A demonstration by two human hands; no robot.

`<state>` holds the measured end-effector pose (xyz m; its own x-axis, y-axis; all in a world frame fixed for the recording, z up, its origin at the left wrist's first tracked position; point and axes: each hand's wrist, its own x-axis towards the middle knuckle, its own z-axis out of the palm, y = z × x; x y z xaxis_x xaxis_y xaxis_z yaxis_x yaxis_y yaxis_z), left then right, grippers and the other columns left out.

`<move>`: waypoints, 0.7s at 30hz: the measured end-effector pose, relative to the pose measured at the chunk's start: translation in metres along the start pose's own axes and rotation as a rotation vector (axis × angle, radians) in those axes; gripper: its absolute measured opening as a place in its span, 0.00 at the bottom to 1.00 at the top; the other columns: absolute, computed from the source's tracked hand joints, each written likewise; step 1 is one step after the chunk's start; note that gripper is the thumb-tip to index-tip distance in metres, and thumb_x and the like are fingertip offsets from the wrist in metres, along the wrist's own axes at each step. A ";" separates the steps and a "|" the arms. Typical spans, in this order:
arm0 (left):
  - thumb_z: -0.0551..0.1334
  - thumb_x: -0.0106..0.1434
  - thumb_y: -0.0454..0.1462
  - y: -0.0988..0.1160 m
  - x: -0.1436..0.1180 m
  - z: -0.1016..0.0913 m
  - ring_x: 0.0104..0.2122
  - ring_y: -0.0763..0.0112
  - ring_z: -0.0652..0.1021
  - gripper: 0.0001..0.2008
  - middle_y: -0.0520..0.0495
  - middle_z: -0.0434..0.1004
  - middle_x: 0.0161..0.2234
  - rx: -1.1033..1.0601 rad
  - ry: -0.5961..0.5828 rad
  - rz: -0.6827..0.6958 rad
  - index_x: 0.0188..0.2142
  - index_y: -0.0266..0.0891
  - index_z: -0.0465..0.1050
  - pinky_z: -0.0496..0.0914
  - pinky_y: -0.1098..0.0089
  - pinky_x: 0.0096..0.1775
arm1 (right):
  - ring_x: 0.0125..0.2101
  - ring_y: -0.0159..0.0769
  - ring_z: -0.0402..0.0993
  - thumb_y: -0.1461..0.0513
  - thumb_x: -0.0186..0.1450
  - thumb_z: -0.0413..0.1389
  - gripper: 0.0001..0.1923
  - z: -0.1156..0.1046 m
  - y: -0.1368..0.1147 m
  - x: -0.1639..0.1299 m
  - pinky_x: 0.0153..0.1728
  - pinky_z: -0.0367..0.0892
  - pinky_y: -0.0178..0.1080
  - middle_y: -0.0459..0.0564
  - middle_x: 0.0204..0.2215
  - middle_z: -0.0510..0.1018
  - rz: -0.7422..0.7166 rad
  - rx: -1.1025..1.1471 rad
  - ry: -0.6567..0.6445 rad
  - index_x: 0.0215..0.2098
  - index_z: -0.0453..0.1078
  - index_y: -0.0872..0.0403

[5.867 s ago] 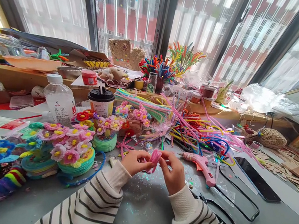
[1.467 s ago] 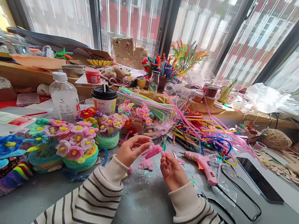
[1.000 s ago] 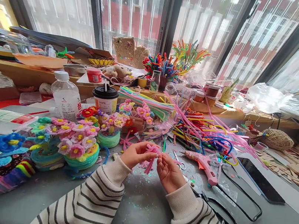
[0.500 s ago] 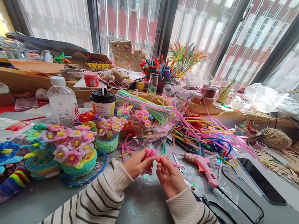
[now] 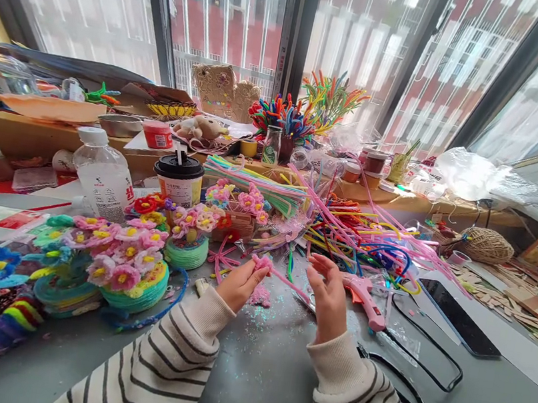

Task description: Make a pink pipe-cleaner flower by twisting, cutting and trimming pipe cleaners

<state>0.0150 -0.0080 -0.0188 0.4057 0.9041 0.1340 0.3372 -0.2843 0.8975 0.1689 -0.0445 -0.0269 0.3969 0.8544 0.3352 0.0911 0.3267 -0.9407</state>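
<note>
A pink pipe cleaner (image 5: 289, 284), looped into petals at one end, is pinched at that end by my left hand (image 5: 239, 283). Its straight tail slants down to the right, toward my right hand (image 5: 328, 299), which is raised with its fingers apart and nothing between them. Under the left fingertips a pink fuzzy piece (image 5: 260, 296) lies on the grey table (image 5: 253, 374) among scattered glitter. Scissors (image 5: 307, 301) sit behind the right hand, largely hidden by it.
A pink glue gun (image 5: 368, 300) and a phone (image 5: 458, 317) lie to the right. Pink pipe-cleaner flowers (image 5: 132, 252) stand in a coiled pot at the left. Behind are a lidded cup (image 5: 178, 178), a plastic bottle (image 5: 103, 177) and bundled pipe cleaners (image 5: 256, 183).
My right hand has let go of the pink pipe cleaner, opened and risen to the right. The left hand still pinches it, and its straight tail now shows. The view has shifted slightly.
</note>
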 end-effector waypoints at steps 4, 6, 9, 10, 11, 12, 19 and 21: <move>0.45 0.55 0.44 0.002 -0.002 0.003 0.16 0.79 0.58 0.14 0.57 0.53 0.15 0.031 -0.076 0.033 0.27 0.35 0.60 0.55 0.76 0.19 | 0.34 0.33 0.64 0.62 0.54 0.49 0.16 0.010 -0.003 -0.011 0.36 0.60 0.38 0.51 0.35 0.67 -0.239 -0.253 -0.261 0.42 0.58 0.55; 0.45 0.55 0.44 0.002 -0.003 0.006 0.16 0.80 0.58 0.13 0.57 0.54 0.15 0.010 -0.126 0.055 0.24 0.36 0.58 0.55 0.76 0.19 | 0.34 0.33 0.64 0.64 0.55 0.47 0.15 0.013 -0.001 -0.015 0.36 0.61 0.37 0.51 0.35 0.67 -0.349 -0.368 -0.331 0.43 0.58 0.56; 0.45 0.55 0.43 0.003 -0.004 0.010 0.16 0.80 0.58 0.13 0.57 0.55 0.14 -0.031 -0.203 0.048 0.21 0.37 0.55 0.56 0.76 0.19 | 0.34 0.34 0.64 0.66 0.58 0.43 0.15 0.014 0.002 -0.016 0.35 0.61 0.36 0.52 0.34 0.67 -0.469 -0.520 -0.383 0.44 0.58 0.57; 0.45 0.55 0.43 0.003 -0.005 0.011 0.16 0.80 0.58 0.13 0.57 0.54 0.14 -0.047 -0.219 0.038 0.21 0.37 0.54 0.56 0.77 0.19 | 0.33 0.34 0.64 0.66 0.58 0.43 0.16 0.014 0.003 -0.016 0.34 0.61 0.36 0.53 0.33 0.67 -0.502 -0.562 -0.388 0.45 0.58 0.57; 0.45 0.55 0.43 0.003 -0.005 0.012 0.16 0.80 0.58 0.13 0.58 0.53 0.14 -0.063 -0.230 0.028 0.21 0.37 0.53 0.56 0.77 0.18 | 0.33 0.34 0.64 0.66 0.58 0.42 0.16 0.013 0.004 -0.015 0.34 0.62 0.35 0.53 0.33 0.68 -0.531 -0.602 -0.389 0.45 0.57 0.58; 0.44 0.55 0.43 0.003 -0.005 0.012 0.15 0.80 0.57 0.13 0.58 0.52 0.13 -0.077 -0.238 0.021 0.21 0.37 0.53 0.56 0.77 0.18 | 0.32 0.34 0.64 0.66 0.59 0.42 0.16 0.013 0.004 -0.015 0.33 0.62 0.35 0.53 0.32 0.68 -0.555 -0.640 -0.383 0.45 0.57 0.58; 0.43 0.55 0.42 0.004 -0.005 0.014 0.19 0.79 0.58 0.12 0.56 0.51 0.17 -0.034 -0.225 0.053 0.22 0.37 0.54 0.58 0.77 0.20 | 0.26 0.34 0.65 0.64 0.60 0.40 0.17 0.016 0.005 -0.017 0.28 0.63 0.34 0.53 0.26 0.69 -0.602 -0.817 -0.278 0.45 0.59 0.61; 0.43 0.55 0.41 0.005 -0.004 0.014 0.20 0.78 0.59 0.12 0.55 0.52 0.18 0.039 -0.198 0.071 0.21 0.37 0.54 0.59 0.76 0.21 | 0.26 0.34 0.65 0.64 0.60 0.40 0.17 0.017 0.006 -0.017 0.28 0.63 0.34 0.53 0.25 0.68 -0.589 -0.809 -0.290 0.46 0.58 0.61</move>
<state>0.0266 -0.0175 -0.0208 0.5874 0.8021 0.1071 0.3331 -0.3603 0.8714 0.1475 -0.0504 -0.0369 -0.1339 0.7468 0.6514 0.8266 0.4468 -0.3423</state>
